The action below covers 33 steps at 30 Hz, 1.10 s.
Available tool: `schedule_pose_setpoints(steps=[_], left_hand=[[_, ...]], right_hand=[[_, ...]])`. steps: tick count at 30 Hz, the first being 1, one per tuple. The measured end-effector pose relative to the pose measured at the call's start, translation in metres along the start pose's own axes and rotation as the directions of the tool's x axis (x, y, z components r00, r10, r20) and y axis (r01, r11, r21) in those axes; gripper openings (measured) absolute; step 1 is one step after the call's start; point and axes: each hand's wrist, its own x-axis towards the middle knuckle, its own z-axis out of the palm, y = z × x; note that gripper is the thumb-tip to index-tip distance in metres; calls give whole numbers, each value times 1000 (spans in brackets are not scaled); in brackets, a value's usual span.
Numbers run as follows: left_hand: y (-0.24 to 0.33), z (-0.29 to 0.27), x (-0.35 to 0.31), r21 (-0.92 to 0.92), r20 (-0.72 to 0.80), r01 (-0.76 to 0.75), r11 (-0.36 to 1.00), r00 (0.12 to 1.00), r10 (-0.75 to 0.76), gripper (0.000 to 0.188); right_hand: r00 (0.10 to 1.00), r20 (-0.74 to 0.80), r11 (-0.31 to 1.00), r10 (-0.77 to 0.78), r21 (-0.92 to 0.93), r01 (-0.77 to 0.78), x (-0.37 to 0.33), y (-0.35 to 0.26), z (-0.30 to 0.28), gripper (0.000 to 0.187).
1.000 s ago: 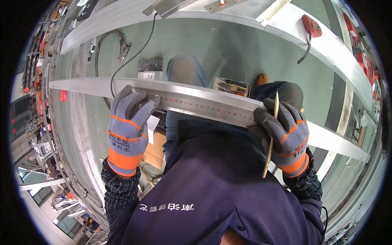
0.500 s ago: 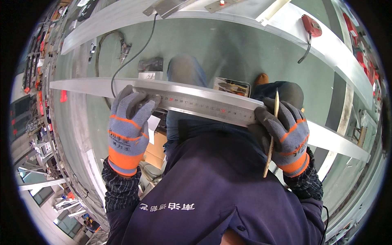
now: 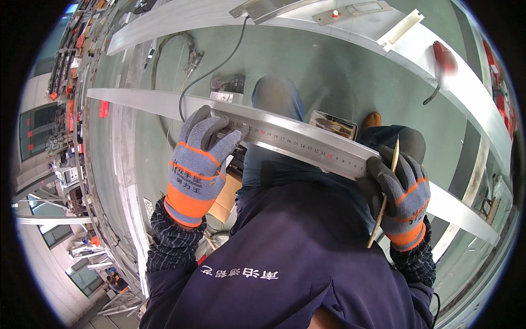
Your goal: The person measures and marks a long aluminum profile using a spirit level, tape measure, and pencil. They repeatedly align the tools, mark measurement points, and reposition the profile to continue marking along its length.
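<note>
A steel ruler (image 3: 296, 148) lies along a long pale metal bar (image 3: 134, 100) that runs across in front of me. My left hand (image 3: 200, 164), in a grey and orange glove, is closed at the ruler's left end, thumb and fingers pinching it against the bar. At the other end my right hand (image 3: 404, 194), gloved alike, is closed round the ruler's edge. A thin pale pencil-like stick (image 3: 378, 222) with a pointed upper end is tucked between the right hand's fingers and slants down past the palm. The right fingertips are partly hidden.
Beyond lies a second wide metal beam (image 3: 181, 24), bearing a red tape measure (image 3: 444, 57), a white strip (image 3: 402, 30) and a flat metal plate (image 3: 353, 12). On the floor are an open tool box (image 3: 332, 125), a dark power tool (image 3: 234, 83) and a cable (image 3: 216, 68). A cardboard box (image 3: 224, 200) sits by my left leg.
The whole view has shifted, so the bar, ruler and both hands appear further right. Both hands keep their hold on the ruler, and the stick stays in the right.
</note>
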Motion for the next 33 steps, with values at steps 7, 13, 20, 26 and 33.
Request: schedule_pose_setpoints(steps=[7, 13, 20, 26, 33], left_hand=[[0, -2, 1, 41, 6, -12, 999, 1000, 11, 63], [-1, -1, 0, -19, -5, 4, 1000, 1000, -5, 63], [-4, 3, -2, 63, -28, -35, 997, 999, 37, 57], [-2, 7, 1, 67, -63, -55, 996, 996, 60, 54], [-3, 9, 0, 43, -68, -68, 997, 995, 71, 51]], right_hand=[[1000, 10, 1000, 4, 19, -4, 1, -1, -2, 46], [999, 11, 986, 46, 163, -47, 1, 3, -8, 51], [969, 150, 813, 197, 528, -247, 23, -3, -43, 59], [927, 366, 660, 81, 678, -325, 92, -27, -56, 46], [941, 212, 577, -265, 817, -21, 170, -35, 17, 26]])
